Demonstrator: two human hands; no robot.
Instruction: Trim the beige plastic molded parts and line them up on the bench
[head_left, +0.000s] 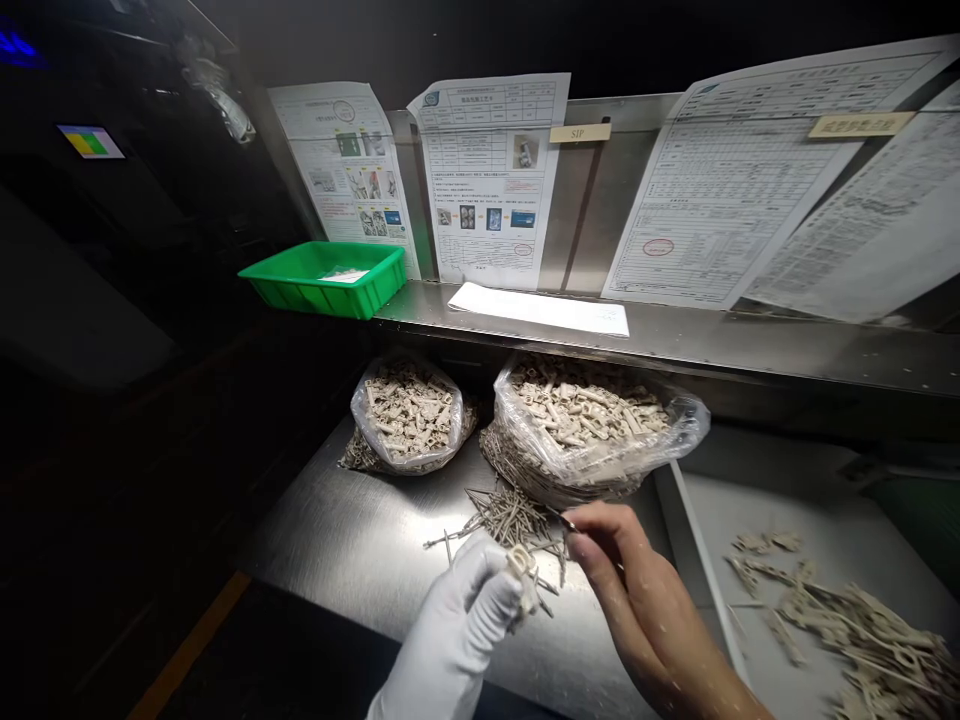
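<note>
Your left hand (454,625) grasps a pale part (519,562), right hand (637,580) pinching a thin dark tool (562,521) near pins (511,515): likely picking; next calls for steadiness.

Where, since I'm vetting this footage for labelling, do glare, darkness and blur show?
Head view: glare whitens part of the steel tabletop, and the gloved left hand is brightly lit; head view: the far left sinks into near-black, while pale parts at lower right look smeared and stretched toward the corner.
</note>
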